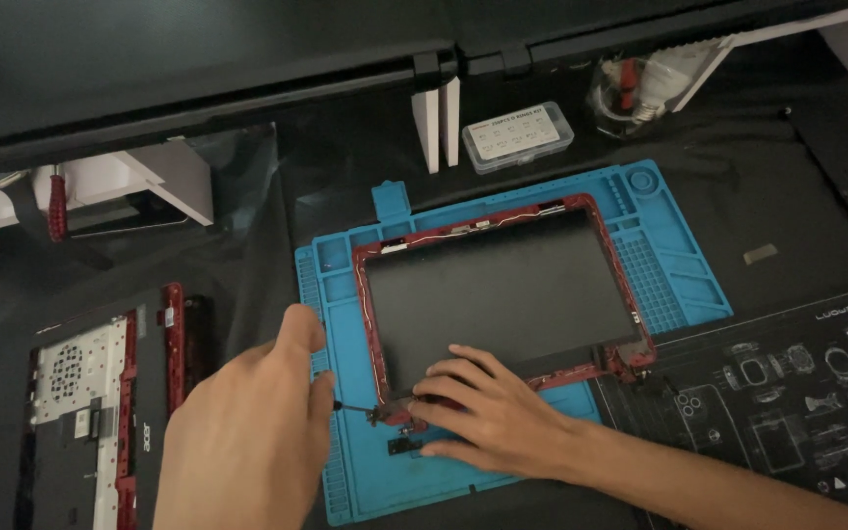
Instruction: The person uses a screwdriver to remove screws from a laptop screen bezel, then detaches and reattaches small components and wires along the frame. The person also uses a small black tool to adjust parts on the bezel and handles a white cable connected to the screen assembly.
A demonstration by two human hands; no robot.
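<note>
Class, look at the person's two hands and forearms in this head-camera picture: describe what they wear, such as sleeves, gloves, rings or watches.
Both are bare. The left hand has no glove, ring or watch in view, and no sleeve shows at its wrist. The right hand is likewise ungloved and ringless, and its forearm is uncovered to the frame edge, with no strap or band.

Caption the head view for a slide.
Left hand drives a screwdriver at the red screen lid's corner while right hand steadies it on a blue mat.
</note>
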